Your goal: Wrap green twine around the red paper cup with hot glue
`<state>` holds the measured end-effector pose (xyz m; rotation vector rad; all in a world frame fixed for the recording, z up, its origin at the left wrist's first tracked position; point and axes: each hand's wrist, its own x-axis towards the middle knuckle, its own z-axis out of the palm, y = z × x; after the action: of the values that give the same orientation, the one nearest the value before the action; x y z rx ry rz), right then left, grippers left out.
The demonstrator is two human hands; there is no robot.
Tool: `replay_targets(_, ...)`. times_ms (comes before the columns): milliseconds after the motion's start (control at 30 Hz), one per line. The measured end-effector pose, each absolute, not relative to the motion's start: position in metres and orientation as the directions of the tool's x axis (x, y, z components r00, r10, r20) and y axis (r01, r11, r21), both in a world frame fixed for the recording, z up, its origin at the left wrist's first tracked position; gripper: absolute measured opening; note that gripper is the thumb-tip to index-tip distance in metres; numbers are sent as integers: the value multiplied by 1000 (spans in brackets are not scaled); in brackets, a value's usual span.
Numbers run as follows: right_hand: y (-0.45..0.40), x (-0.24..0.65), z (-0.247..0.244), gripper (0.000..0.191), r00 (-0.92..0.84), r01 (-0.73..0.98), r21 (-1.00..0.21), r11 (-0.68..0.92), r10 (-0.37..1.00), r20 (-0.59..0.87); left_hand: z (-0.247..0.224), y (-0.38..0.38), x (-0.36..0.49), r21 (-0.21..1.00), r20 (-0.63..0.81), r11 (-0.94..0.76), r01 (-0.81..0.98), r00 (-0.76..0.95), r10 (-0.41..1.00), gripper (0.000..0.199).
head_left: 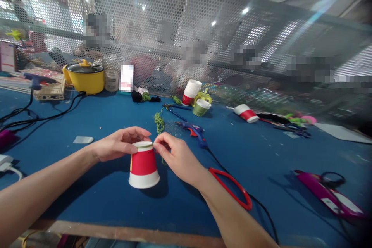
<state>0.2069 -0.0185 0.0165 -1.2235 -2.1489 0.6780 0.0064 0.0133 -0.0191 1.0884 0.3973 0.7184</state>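
An upside-down paper cup, white with a red band, stands in front of me on the blue table. Green yarn runs round its narrow upper end. My left hand grips the cup's upper left side, thumb in front and fingers behind. At the upper right edge, my right hand is closed in a pinch where the yarn meets the cup; the strand between its fingertips is too thin to make out. A loose tangle of green yarn lies just beyond my hands, and part of it passes behind the right one.
A blue glue gun lies right of the yarn, its cord running past a red loop. Farther back are stacked cups, a green-wrapped cup, a tipped cup and a yellow pot. A purple power strip lies right.
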Motion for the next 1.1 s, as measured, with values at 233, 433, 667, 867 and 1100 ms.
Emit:
replay_targets(233, -16, 208, 15, 13, -446, 381, -790, 480, 844, 298, -20, 13, 6, 863, 88, 314, -396, 730, 678, 47)
replay_targets(433, -19, 206, 15, 14, -461, 189, -928, 320, 864, 204, -20, 12, 6, 842, 120, 324, -432, 734, 668, 51)
replay_targets(667, -20, 204, 13, 14, -458, 106, -947, 303, 860, 224, -20, 10, 9, 796, 144, 371, -478, 746, 651, 50)
replay_targets(867, -18, 206, 12, 13, -447, 205, -897, 391, 853, 270, -21, 10, 12, 858, 107, 298, -418, 714, 692, 52)
replay_targets(1100, -16, 205, 10, 14, -472, 418, -717, 558, 808, 353, -18, 6, 17, 980, -48, 160, -114, 653, 756, 62)
